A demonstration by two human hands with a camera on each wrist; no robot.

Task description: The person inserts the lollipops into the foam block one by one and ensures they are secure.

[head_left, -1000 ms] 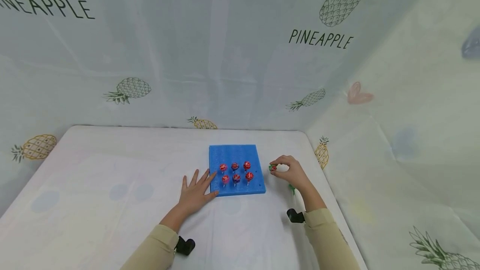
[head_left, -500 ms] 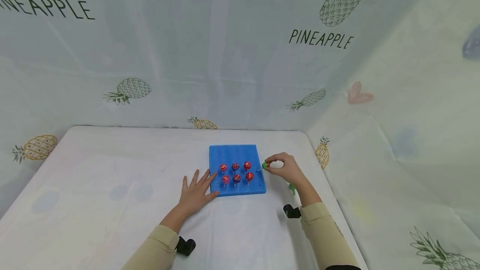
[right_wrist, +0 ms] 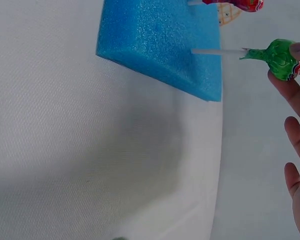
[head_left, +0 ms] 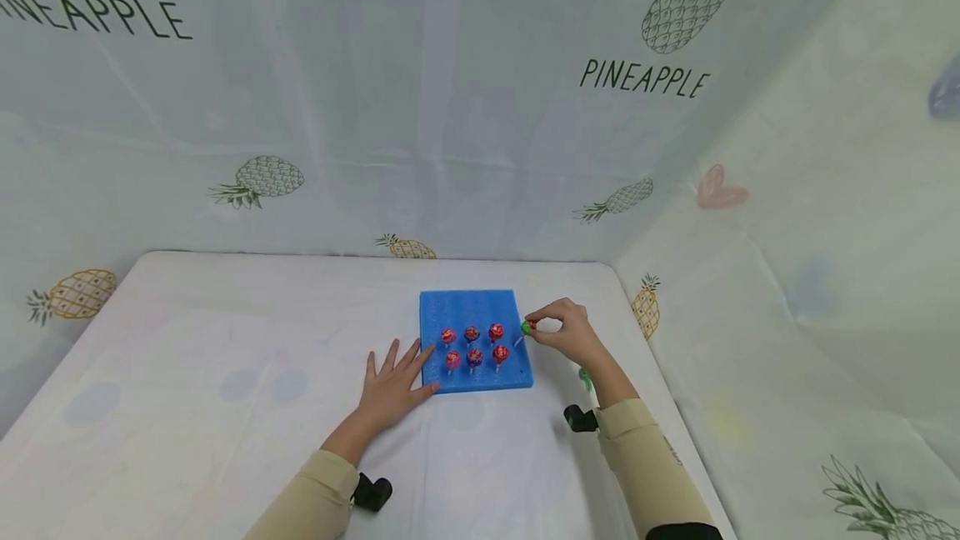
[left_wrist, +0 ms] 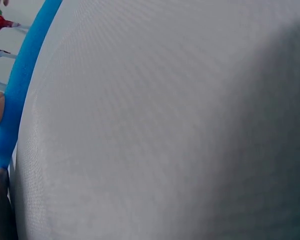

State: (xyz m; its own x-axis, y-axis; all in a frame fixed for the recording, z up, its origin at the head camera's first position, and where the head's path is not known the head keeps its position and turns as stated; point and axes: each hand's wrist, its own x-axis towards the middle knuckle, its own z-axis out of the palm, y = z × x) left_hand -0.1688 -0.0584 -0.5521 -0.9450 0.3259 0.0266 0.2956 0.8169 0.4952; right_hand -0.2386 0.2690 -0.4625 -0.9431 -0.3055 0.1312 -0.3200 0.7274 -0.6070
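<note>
A blue foam block [head_left: 468, 303] lies on the table, with several red and dark-wrapped lollipops [head_left: 500, 352] standing in two rows on their sticks. My left hand [head_left: 388, 394] rests with spread, straight fingers at the block's left edge, the thumb on its near left corner. Thumb and fingertip of my right hand [head_left: 576, 336] pinch a green-wrapped lollipop [right_wrist: 280, 57] by its candy head, at the block's right side. Its white stick points down to the foam; in the right wrist view the tip meets the blue surface. Whether it has entered the foam, I cannot tell.
Another green lollipop [head_left: 585, 378] lies on the white-covered table [head_left: 270, 323], partly behind my right wrist. A small dark hole [head_left: 521, 372] shows near the block's front right corner. Pineapple-printed cloth [head_left: 480, 107] hangs behind the table and on the right.
My right hand has moved left from beside the block to its right edge, carrying the green lollipop, whose stick now points at the foam. The left hand has stayed still.
</note>
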